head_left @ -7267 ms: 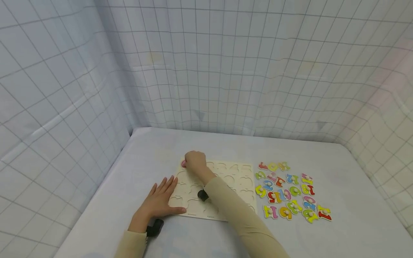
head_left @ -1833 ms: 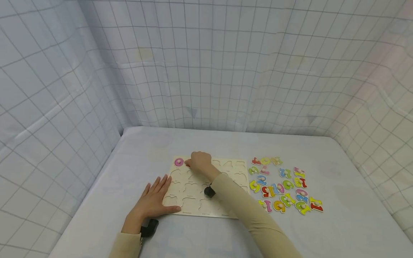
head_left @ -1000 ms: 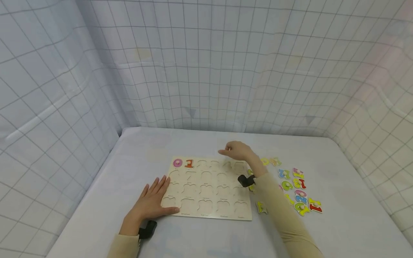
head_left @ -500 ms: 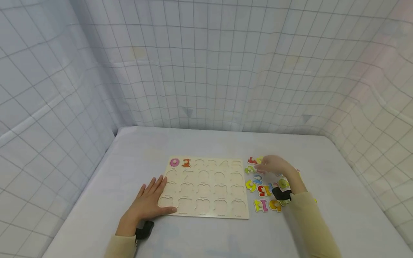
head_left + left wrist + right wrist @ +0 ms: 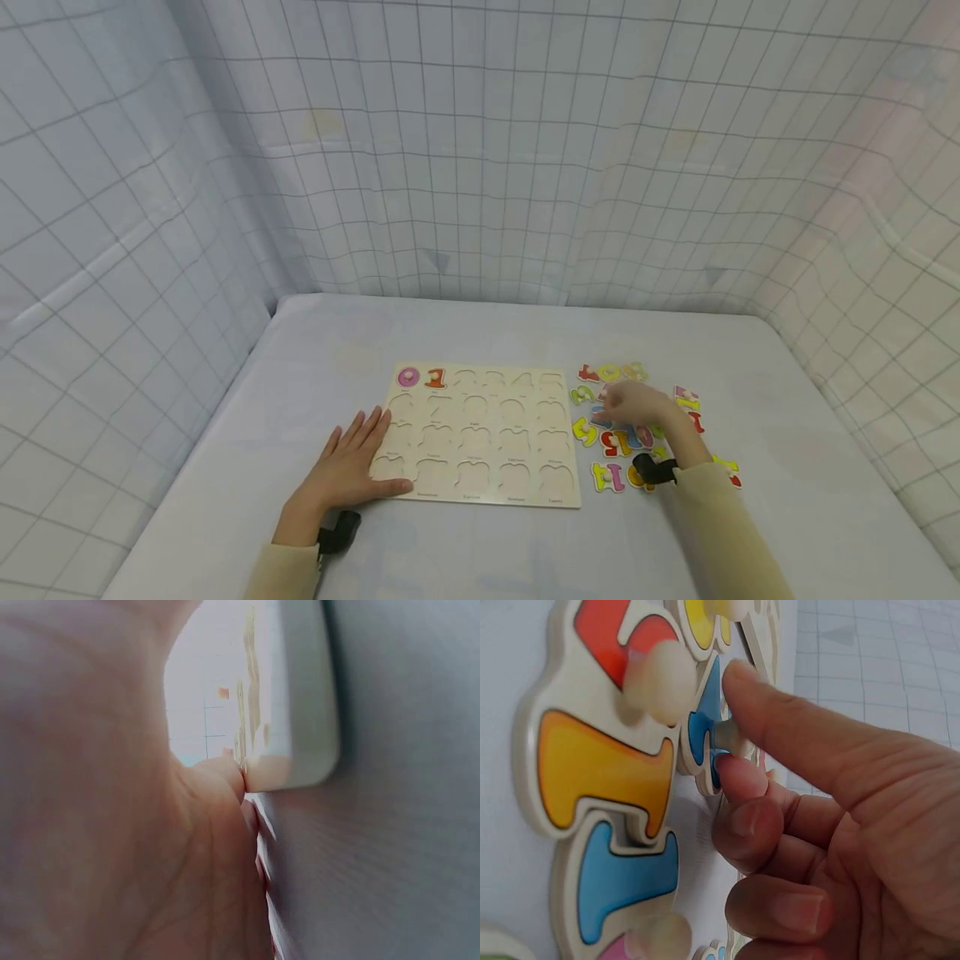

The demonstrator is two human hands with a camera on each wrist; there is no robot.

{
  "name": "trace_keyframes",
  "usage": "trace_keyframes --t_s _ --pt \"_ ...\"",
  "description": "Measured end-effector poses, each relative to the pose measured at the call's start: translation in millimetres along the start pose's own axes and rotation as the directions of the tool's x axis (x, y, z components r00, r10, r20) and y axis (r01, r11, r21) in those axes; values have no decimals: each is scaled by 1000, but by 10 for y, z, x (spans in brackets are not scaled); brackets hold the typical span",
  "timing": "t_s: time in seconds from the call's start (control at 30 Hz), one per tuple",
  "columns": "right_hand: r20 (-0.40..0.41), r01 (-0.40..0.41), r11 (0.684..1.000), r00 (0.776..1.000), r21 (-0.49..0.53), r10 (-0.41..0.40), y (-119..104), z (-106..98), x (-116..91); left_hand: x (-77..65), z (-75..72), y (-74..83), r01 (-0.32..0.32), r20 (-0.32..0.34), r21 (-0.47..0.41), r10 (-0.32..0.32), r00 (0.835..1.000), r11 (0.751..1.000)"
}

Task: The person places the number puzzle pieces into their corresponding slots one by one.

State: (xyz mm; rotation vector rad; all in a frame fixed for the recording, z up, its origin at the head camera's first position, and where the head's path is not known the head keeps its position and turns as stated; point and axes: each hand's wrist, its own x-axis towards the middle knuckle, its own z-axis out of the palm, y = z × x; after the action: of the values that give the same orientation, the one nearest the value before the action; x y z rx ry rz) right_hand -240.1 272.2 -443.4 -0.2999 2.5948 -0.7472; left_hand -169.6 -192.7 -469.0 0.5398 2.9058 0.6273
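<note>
My left hand (image 5: 347,467) lies flat with spread fingers at the left edge of a wooden number puzzle board (image 5: 491,423); its thumb rests on the lower left corner. The pink 0 (image 5: 408,377) and red-orange 1 (image 5: 436,378) sit in the first two recesses of the top row. My right hand (image 5: 636,403) is over the loose pieces right of the board. In the right wrist view its thumb (image 5: 757,694) and index finger pinch the small wooden knob (image 5: 729,736) of a blue number 2 piece (image 5: 703,720), which stays low among its neighbours.
Close by lie the red-and-orange 15 piece (image 5: 604,772), a yellow 5 (image 5: 584,432), a green piece (image 5: 582,395) and a yellow-and-pink piece (image 5: 607,477). Several more knobbed numbers lie partly under the right forearm (image 5: 723,521). White gridded curtains (image 5: 480,167) surround the table.
The red-orange 1 now sits in the board beside the 0. My right hand has left the board, moved right to the loose pieces and come to the blue 2. The left hand stays put.
</note>
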Motion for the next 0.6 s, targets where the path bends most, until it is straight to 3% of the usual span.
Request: trace_keyframes --t_s 0.13,0.37,0.6 --pt "-7 29 999 1000 -24 -29 -13 6 -16 2 -3 12 2 3 0 -2 1000 1000" --pt "-24 5 999 1000 -43 -6 -24 -22 -21 9 14 -2 1 4 -3 -1 1000 1000" --pt "-94 105 987 989 -118 -116 -233 -72 101 -3 9 4 3 1 0 -3 1000 1000"
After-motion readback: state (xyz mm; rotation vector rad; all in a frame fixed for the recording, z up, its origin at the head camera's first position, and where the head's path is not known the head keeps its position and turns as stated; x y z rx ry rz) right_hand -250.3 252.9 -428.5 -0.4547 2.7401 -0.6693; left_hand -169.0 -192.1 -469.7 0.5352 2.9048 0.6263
